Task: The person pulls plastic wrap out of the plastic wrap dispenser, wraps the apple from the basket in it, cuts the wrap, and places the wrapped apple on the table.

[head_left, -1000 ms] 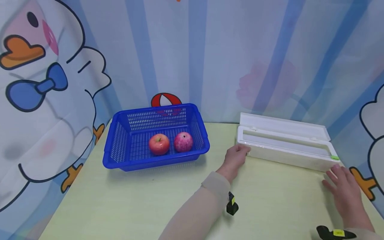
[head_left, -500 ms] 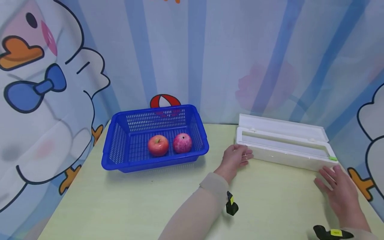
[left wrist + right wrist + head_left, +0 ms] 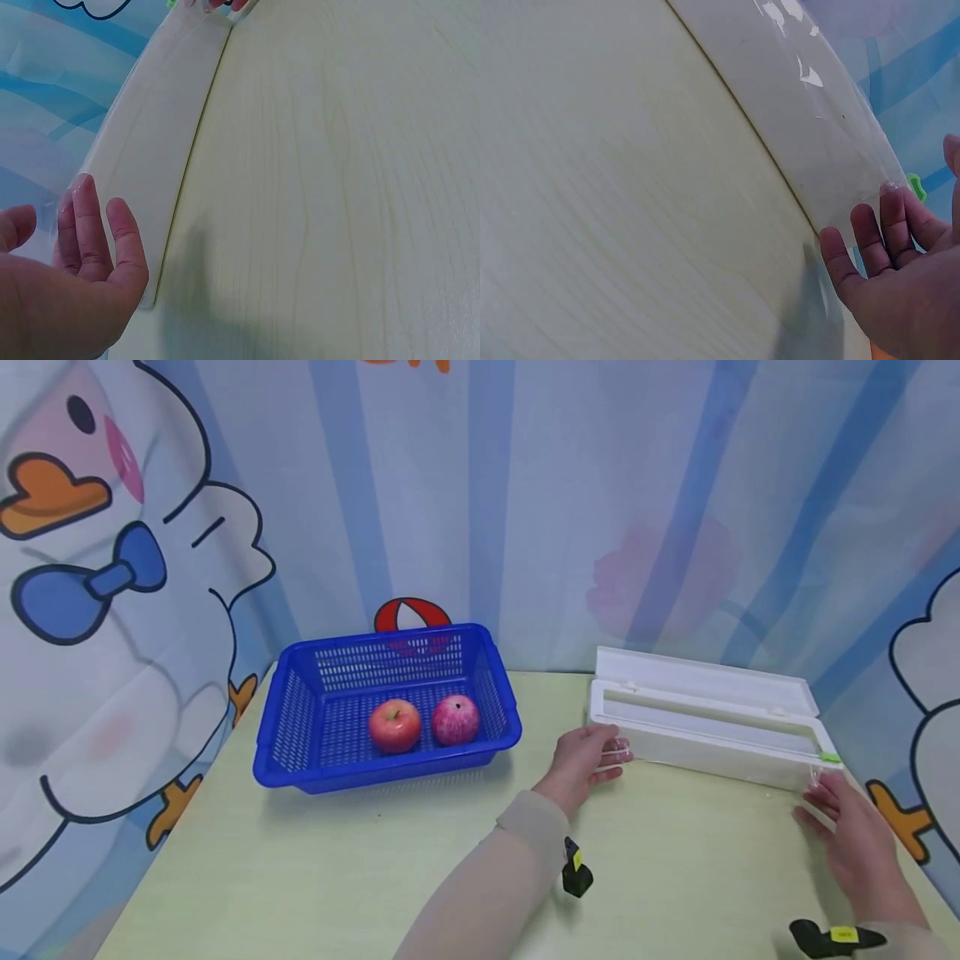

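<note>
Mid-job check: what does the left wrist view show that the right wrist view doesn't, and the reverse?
Only left wrist: the left hand. Only right wrist: the palm of the right hand and an orange patch at the bottom edge. Both: the white box, the table, the blue backdrop, the green tab and the right hand's fingertips.

Bold blue basket [image 3: 390,766]! Inside it, a red apple [image 3: 394,727] and a pink-speckled fruit [image 3: 455,721]; right of it, a white box [image 3: 705,764], green tab [image 3: 829,757]; behind it, blue-striped backdrop [image 3: 420,485].
</note>
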`<state>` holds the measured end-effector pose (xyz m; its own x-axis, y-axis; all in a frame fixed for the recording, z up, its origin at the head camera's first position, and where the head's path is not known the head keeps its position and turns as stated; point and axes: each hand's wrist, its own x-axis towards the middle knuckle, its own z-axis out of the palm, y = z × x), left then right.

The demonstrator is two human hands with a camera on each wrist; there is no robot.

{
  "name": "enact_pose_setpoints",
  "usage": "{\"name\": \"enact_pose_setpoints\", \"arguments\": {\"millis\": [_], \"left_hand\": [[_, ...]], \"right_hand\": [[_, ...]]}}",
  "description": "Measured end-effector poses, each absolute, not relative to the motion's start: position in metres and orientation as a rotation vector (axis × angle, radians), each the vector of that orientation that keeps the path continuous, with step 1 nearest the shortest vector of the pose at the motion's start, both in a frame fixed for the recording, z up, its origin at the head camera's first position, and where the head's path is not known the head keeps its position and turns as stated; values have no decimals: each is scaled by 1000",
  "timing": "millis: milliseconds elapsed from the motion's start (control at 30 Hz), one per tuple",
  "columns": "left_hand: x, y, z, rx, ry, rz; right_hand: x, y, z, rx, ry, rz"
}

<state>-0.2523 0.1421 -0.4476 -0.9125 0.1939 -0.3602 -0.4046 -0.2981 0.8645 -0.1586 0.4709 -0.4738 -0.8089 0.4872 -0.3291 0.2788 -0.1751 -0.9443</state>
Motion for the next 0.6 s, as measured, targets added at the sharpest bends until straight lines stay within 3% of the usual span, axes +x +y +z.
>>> {"name": "enact_pose_setpoints", "arguments": {"millis": [333,600], "left_hand": [[-256,144,-441,-236,1574,2239],[-261,142,-430,-226,1590,2239]], "right_hand": [[-166,481,-467,-847,-2354,1724],[-171,481,-464,-782,-2265,1815]]}}
